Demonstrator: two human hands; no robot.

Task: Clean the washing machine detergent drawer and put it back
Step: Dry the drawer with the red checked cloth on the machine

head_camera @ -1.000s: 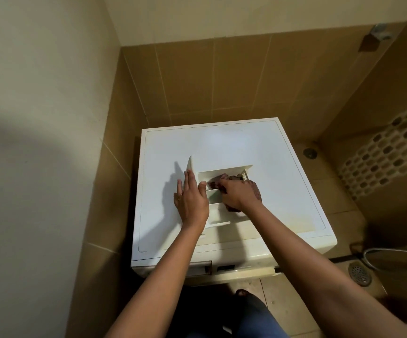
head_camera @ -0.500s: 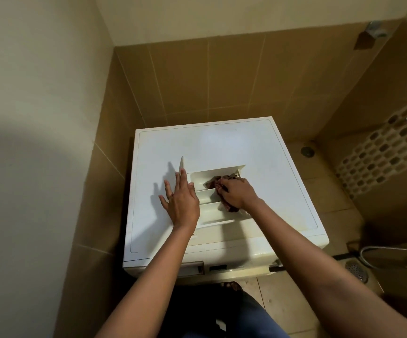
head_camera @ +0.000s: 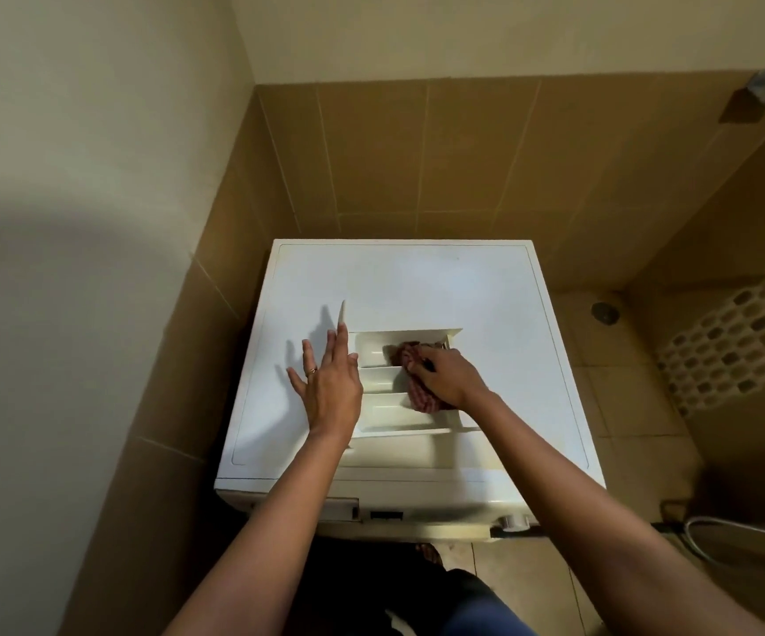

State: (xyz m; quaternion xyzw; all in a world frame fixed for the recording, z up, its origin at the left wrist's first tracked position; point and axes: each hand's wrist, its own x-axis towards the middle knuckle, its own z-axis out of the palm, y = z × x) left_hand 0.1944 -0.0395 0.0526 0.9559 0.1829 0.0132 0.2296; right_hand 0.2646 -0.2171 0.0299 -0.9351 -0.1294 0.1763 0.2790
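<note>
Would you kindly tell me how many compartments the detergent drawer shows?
3 in the detergent drawer: far compartment, middle compartment, near compartment. The cloth and right hand may hide more.

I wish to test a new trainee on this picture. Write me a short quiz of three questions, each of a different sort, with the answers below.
1. True or false: the detergent drawer lies on top of the washing machine.
2. What does the right hand hold inside the drawer? A: a brush. B: a reddish cloth. C: a bottle.
3. Which hand wears a ring?

Key: 1 true. 2 B. 3 the left hand, which lies with straight fingers at the drawer's left side.
</note>
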